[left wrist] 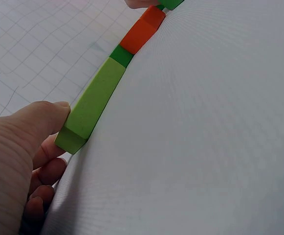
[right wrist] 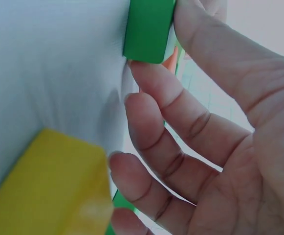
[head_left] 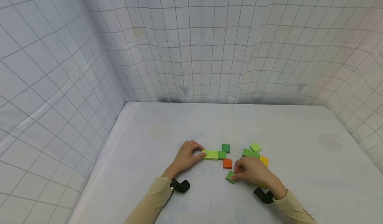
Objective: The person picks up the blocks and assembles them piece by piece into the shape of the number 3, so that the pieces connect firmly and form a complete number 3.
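Observation:
A long light green block (head_left: 211, 155) lies flat on the table, and my left hand (head_left: 186, 156) pinches its left end between thumb and fingers. Against its right end sits a small green block (head_left: 222, 155). Just behind that one is a dark green square block (head_left: 225, 148), and in front of it an orange-red block (head_left: 227, 163). To the right, my right hand (head_left: 253, 171) pinches a green block (head_left: 229, 176), set at an angle close to the table. In the right wrist view, the thumb and index finger touch this green block (right wrist: 149, 32).
Right of the orange-red block, behind the right hand, lie a longer green block (head_left: 250, 153), a light green block (head_left: 255, 147) and a yellow block (head_left: 264, 160). Another yellow block (right wrist: 49, 186) is partly hidden under the right hand. Gridded white curtains (head_left: 191, 51) surround the white table (head_left: 149, 117).

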